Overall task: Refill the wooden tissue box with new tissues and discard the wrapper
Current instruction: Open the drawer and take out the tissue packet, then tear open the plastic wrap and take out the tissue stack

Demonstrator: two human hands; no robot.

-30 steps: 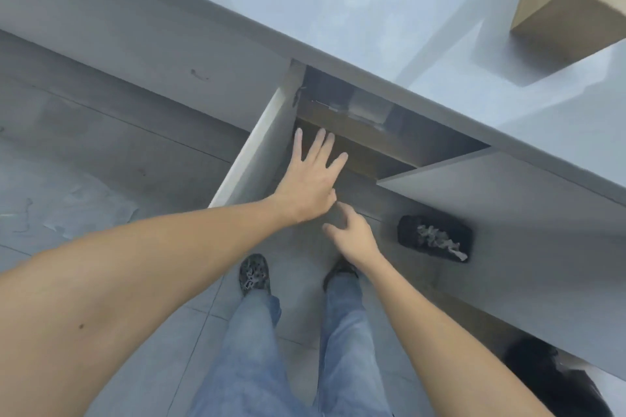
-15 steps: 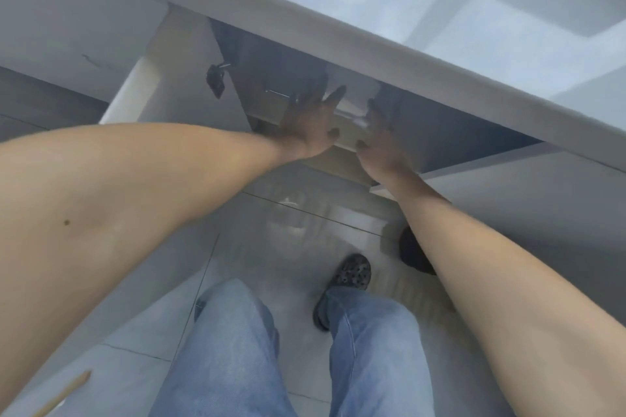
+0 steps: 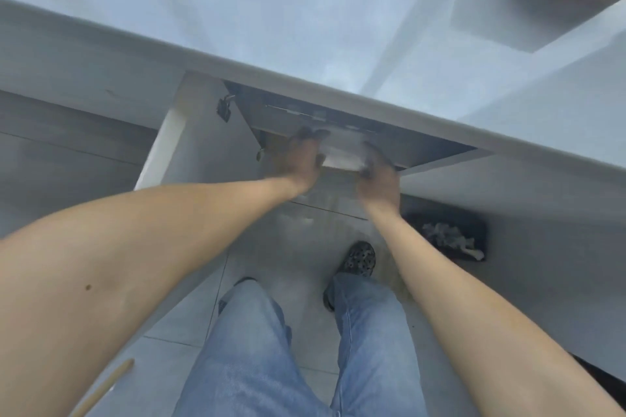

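As the tissue pack (image 3: 342, 159) lies crosswise at twelve o'clock, I see left hand (image 3: 299, 159) and right hand (image 3: 379, 179) clasping its ends.

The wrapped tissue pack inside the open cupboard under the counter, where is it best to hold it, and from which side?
Grip the tissue pack by its two short ends, one hand per end, reaching in from the open front. It lies flat and wide, and the left hand and right hand already flank it so.

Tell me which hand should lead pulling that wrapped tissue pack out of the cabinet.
Neither clearly: left hand and right hand flank the tissue pack. Probably both, though blur hides the grip.
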